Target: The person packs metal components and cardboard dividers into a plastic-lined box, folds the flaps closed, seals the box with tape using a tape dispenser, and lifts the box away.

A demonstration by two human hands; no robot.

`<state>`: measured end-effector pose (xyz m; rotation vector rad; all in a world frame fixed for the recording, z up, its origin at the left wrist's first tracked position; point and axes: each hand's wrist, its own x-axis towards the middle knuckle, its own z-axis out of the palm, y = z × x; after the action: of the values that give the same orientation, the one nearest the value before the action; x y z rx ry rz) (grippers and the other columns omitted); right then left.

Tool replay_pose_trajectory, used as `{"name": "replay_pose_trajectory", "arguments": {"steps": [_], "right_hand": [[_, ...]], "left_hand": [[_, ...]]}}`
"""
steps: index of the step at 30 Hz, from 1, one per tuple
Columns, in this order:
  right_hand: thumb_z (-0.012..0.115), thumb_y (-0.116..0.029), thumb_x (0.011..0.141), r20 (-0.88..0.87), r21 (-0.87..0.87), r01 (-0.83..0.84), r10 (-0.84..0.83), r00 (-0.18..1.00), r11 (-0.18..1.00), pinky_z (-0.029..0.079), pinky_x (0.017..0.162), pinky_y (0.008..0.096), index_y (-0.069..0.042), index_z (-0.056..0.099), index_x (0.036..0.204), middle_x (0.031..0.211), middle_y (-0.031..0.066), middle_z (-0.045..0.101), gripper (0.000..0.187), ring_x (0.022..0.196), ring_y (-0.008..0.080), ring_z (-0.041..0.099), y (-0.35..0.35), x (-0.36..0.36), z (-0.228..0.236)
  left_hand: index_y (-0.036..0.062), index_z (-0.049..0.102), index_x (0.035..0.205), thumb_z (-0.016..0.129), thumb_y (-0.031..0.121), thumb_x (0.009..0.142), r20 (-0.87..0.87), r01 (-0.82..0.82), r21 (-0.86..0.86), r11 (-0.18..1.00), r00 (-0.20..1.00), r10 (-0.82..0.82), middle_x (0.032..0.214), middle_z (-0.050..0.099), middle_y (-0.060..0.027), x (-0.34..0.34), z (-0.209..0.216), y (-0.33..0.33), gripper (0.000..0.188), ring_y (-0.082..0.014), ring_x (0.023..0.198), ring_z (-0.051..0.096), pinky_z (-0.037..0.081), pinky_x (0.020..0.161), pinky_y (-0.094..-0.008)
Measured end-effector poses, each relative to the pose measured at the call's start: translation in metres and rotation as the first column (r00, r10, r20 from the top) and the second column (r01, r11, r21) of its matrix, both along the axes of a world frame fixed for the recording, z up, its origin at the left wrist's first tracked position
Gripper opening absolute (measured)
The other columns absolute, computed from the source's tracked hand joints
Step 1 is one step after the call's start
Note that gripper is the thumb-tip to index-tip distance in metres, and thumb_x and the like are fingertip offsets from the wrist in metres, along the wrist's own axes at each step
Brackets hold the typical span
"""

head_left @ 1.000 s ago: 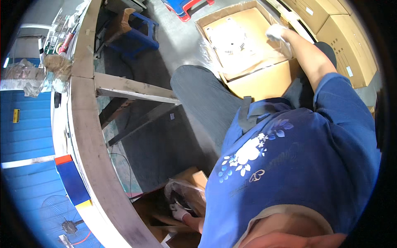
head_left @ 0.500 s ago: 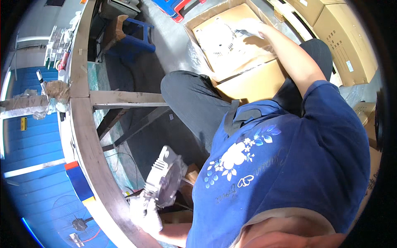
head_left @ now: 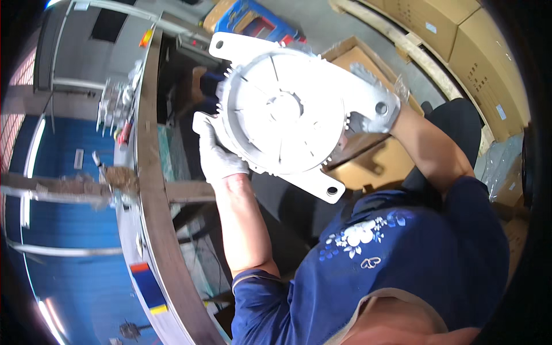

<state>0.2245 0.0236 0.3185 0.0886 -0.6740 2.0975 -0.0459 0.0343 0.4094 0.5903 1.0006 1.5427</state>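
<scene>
A large round grey metal casting (head_left: 287, 109), with ribs, a toothed rim and several mounting ears with holes, is held up close in front of me. My left hand (head_left: 217, 154), in a white work glove, grips its lower left edge. At the casting's right side, my right hand (head_left: 376, 112), also gloved, holds one of the ears. Both forearms are bare, and I wear a dark blue shirt with a white flower print.
A long metal workbench edge (head_left: 150, 190) curves down the left, with small parts and tools on it. An open cardboard box (head_left: 374, 167) lies behind the casting. Stacked cartons (head_left: 460, 34) stand at the upper right, and a blue crate (head_left: 253, 17) sits at the top.
My left hand lifted the casting from a low box beside the bench up to head height. My right hand left the open carton and took hold of the casting's right side.
</scene>
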Motion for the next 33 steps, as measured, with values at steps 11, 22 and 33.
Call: {"name": "replay_pose_trajectory", "arguments": {"steps": [11,22,33], "right_hand": [[0.053,-0.002,0.065,0.391,-0.161,0.223,-0.145,0.909,0.961,0.053,0.080,0.0385,0.006,0.049,0.115,0.102,0.0194,0.060,0.051,0.086,0.0284,0.063,0.021,0.060,-0.005],[0.059,-0.001,0.066,0.451,0.870,0.291,-0.881,-0.144,0.398,0.033,0.104,0.0386,0.004,0.039,0.128,0.126,0.0244,0.045,0.065,0.121,0.0356,0.043,0.053,-0.007,0.003],[0.059,-0.016,0.081,0.364,0.904,0.359,-0.858,-0.364,0.232,0.036,0.101,0.0359,0.003,0.048,0.121,0.122,0.0224,0.049,0.046,0.118,0.0324,0.046,0.076,0.036,0.017]], "left_hand": [[0.0050,0.053,0.113,0.049,0.029,0.094,0.103,0.371,0.170,0.913,0.915,-0.391,0.110,0.059,-0.0091,0.065,-0.018,0.081,0.031,-0.0208,0.100,0.056,0.044,0.090,-0.0337],[0.0003,0.048,0.122,0.057,0.022,0.089,-0.898,0.772,0.226,0.594,0.401,-0.180,0.120,0.053,-0.0124,0.109,-0.067,0.088,0.041,-0.0214,0.107,0.052,0.040,0.093,-0.0331],[0.0117,0.032,0.138,0.045,0.063,0.084,0.286,0.322,0.247,0.914,0.877,-0.386,0.137,0.039,-0.0108,0.087,-0.089,0.121,0.076,-0.0276,0.123,0.040,0.036,0.102,-0.0441]]}}
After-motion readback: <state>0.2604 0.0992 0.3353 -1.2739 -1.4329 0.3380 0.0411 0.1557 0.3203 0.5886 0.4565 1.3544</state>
